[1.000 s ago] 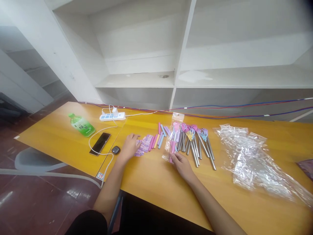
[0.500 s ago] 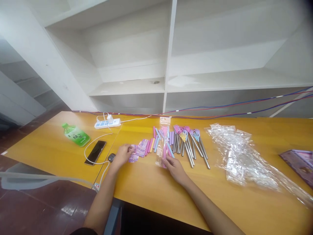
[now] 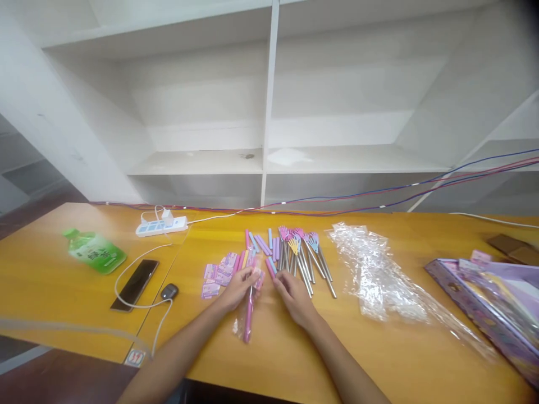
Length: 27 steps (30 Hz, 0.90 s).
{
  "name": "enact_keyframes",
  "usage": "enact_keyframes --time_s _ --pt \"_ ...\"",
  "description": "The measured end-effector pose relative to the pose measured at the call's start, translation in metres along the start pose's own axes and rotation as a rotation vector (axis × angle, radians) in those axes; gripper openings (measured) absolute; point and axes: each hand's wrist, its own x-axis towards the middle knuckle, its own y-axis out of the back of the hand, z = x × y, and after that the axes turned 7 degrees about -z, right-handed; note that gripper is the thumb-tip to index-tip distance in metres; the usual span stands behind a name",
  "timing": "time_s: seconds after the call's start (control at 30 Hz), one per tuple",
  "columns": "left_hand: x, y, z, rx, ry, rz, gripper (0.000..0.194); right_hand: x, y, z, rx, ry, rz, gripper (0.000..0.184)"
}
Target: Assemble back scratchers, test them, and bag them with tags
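Note:
My left hand (image 3: 241, 287) pinches the top of a clear bag holding a pink back scratcher (image 3: 248, 321), whose pink grip points toward me. A small pink printed card (image 3: 260, 279) shows at its fingertips; whether it is inside the bag I cannot tell. Just right of it, my right hand (image 3: 292, 294) hovers low over the table, thumb and fingers slightly apart. Its fingertips are beside a pink-and-blue foam grip (image 3: 271, 267). More cards (image 3: 219, 274) lie left of my left hand. Beyond my right hand are metal back scratchers (image 3: 309, 255) with coloured hand-shaped heads.
Clear plastic bags (image 3: 383, 275) are heaped on the right, beside a purple box (image 3: 467, 303) with packed items. On the left are a green bottle (image 3: 95, 251), a phone (image 3: 135, 285), a black earbud case (image 3: 169, 291) and a power strip (image 3: 162, 225). White shelving (image 3: 269, 101) stands behind.
The bagged back scratcher has passed from my right hand to my left and come nearer to me. A card has come to the bag with my left hand. The view has turned rightward.

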Motion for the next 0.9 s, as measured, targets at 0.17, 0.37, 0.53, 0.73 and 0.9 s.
enact_keyframes --time_s 0.17,0.37,0.53,0.73,0.9 --pt "-0.011 -0.004 -0.015 0.128 0.037 -0.152 0.048 0.005 0.0 0.006 0.062 0.037 -0.106 0.03" --pt "-0.012 -0.008 -0.015 0.065 0.006 -0.051 0.056 0.006 -0.006 0.006 0.111 -0.01 -0.054 0.03" --pt "-0.013 -0.003 -0.012 -0.05 0.062 -0.026 0.088 0.007 0.005 0.004 0.103 -0.012 0.183 0.032" --pt "-0.005 -0.003 -0.012 -0.307 0.097 -0.02 0.055 0.004 -0.005 0.007 0.142 0.015 0.22 0.024" --pt "0.0 0.0 -0.01 -0.345 0.123 0.024 0.049 0.001 -0.011 0.004 -0.041 0.12 0.046 0.019"
